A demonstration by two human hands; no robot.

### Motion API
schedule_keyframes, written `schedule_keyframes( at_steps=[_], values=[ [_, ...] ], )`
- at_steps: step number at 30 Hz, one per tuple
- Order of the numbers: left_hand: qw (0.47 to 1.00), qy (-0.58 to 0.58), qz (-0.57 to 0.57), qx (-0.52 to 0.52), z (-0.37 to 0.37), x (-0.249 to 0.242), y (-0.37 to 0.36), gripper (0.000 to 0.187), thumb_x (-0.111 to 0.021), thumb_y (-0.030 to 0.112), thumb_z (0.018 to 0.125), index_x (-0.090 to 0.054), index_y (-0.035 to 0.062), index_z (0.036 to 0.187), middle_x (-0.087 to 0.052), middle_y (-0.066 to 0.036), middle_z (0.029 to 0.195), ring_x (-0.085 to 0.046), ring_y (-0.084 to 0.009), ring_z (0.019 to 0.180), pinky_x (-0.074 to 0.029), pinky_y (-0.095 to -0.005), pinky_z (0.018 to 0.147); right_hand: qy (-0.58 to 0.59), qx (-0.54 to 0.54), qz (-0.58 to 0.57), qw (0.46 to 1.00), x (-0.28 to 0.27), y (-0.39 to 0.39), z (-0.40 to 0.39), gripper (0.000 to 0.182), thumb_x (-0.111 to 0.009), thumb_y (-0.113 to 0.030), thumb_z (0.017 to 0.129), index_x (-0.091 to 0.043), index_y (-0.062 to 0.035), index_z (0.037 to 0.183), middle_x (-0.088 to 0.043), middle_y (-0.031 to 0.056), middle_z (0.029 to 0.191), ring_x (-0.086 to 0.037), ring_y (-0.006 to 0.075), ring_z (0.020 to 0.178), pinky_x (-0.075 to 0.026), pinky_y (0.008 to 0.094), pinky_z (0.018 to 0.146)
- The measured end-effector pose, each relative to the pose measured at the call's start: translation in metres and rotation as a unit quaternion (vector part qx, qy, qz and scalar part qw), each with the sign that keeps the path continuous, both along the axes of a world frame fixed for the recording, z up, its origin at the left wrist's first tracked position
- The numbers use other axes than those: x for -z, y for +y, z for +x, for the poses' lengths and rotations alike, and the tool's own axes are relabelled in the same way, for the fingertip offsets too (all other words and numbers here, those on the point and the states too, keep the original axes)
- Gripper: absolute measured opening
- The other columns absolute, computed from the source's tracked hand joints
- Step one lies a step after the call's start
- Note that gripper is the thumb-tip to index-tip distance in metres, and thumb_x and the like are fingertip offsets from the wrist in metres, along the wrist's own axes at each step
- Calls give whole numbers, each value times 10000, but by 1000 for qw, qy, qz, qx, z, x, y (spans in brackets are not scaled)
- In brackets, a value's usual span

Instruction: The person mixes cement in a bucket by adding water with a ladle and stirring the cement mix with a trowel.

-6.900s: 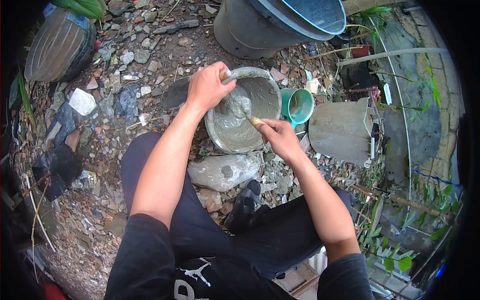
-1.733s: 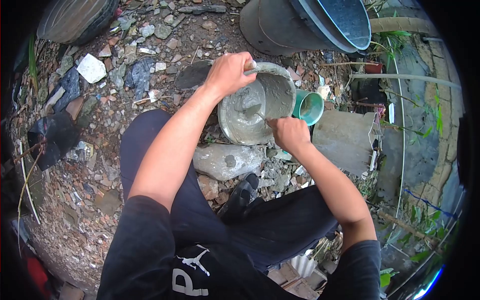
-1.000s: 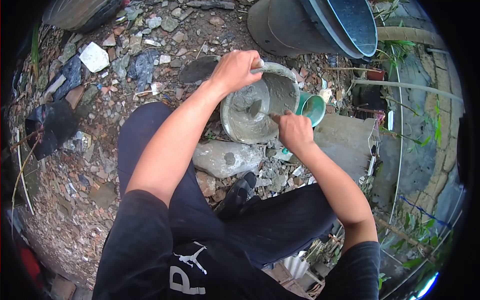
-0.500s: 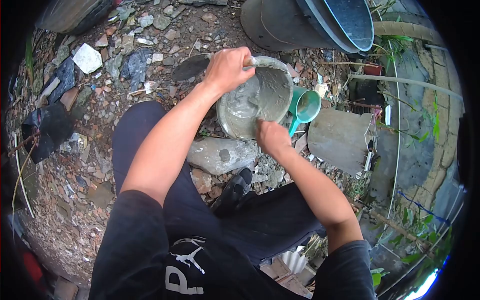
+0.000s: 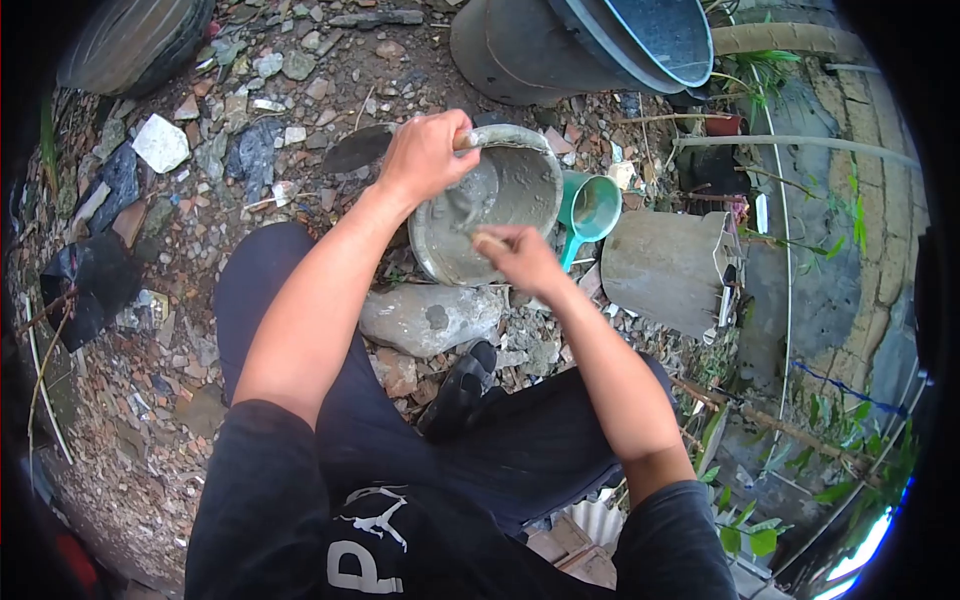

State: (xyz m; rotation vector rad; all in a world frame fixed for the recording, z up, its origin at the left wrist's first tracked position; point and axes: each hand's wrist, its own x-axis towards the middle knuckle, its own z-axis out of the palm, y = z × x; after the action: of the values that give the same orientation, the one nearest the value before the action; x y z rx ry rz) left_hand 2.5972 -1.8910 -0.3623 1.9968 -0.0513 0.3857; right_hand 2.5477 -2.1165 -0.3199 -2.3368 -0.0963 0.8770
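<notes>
A bucket [image 5: 545,170] of wet grey cement mortar [image 5: 515,205] is in front of me, its mouth tipped toward me. My left hand [image 5: 428,155] is closed at its upper left rim around the handle of a trowel, whose wooden end pokes out beside the thumb. The dark, rounded trowel blade [image 5: 352,150] points left, outside the bucket. Over the near part of the mortar, my right hand [image 5: 525,262] is closed on a short wooden handle [image 5: 490,243]; what it joins is hidden or blurred. A green plastic dipper [image 5: 597,208] touches the bucket's right side.
A large stone [image 5: 430,318] lies just below the bucket. Big dark tubs [image 5: 530,55] stand beyond it. A broken grey container [image 5: 660,270] lies right of the dipper, near a wall with plants. Rubble and a white stone chunk [image 5: 160,144] cover the ground leftward.
My right hand has moved left across the bucket, over the mortar. My left hand keeps its hold at the rim. The whole view has shifted slightly.
</notes>
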Motion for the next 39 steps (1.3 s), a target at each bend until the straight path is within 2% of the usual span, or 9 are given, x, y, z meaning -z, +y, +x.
schedule_keyframes(
  at_steps=[2,5,9,12,29,32,36,38,39],
  values=[
    [1000,-8,15,-4,0,0,0,281,-823,221,775,-673,65,954,-702,-125,760,-716,-327,741,-541,-423,664,-80,-53,-62,993,-12,0,8,327,-711,-290,971,-751,-81,1218,-750,69,844,-694,182,744,-559,379,705],
    [1000,-5,28,4,-1,-1,1,271,-818,222,778,-678,71,954,-712,-113,768,-718,-332,756,-549,-438,678,-201,-234,-340,888,-44,16,18,372,-605,-242,967,-703,-102,1298,-761,195,985,-747,369,898,-598,452,760],
    [1000,27,6,14,-3,-7,2,248,-819,201,769,-676,62,917,-734,-151,829,-713,-383,816,-560,-484,746,-243,-330,-448,794,0,11,6,394,-461,-122,1012,-628,-48,1361,-737,185,970,-763,330,810,-611,425,677],
    [1000,20,15,11,-2,-5,0,248,-825,202,771,-673,66,912,-737,-144,830,-716,-371,817,-556,-470,763,-240,-342,-458,785,15,6,-13,320,-463,-122,1049,-636,17,1281,-752,170,942,-770,292,789,-619,374,662],
    [1000,-8,23,-2,-4,-3,-6,273,-815,236,776,-682,71,948,-717,-114,773,-720,-345,762,-556,-444,682,-44,-221,-360,905,0,44,-44,311,-544,-236,994,-678,-11,1163,-736,280,1004,-724,458,959,-583,528,887],
    [1000,10,18,-1,-5,-8,-6,255,-826,213,760,-676,62,899,-739,-138,820,-720,-366,792,-557,-468,750,-67,-134,-262,953,-6,34,-39,353,-612,-260,984,-704,4,1199,-746,262,1018,-746,396,936,-578,470,885],
    [1000,2,5,9,-1,-4,-5,291,-824,241,781,-679,59,955,-709,-125,766,-706,-346,720,-540,-434,662,-7,-35,-112,993,21,10,-23,390,-681,-294,962,-727,-16,1233,-753,230,996,-734,297,882,-560,414,861],
    [1000,-7,13,1,3,-2,-4,295,-828,244,780,-683,61,961,-707,-134,770,-708,-346,728,-540,-433,662,-13,-5,-26,1000,10,8,-9,363,-699,-317,929,-767,-51,1166,-733,249,1154,-700,437,1070,-553,440,938],
    [1000,0,11,-1,3,-3,-4,295,-827,242,779,-685,62,964,-709,-133,773,-711,-343,732,-541,-433,663,-31,-36,-70,996,1,7,-4,378,-695,-326,931,-753,-73,1206,-752,221,1102,-705,432,1047,-557,458,932]
  ],
)
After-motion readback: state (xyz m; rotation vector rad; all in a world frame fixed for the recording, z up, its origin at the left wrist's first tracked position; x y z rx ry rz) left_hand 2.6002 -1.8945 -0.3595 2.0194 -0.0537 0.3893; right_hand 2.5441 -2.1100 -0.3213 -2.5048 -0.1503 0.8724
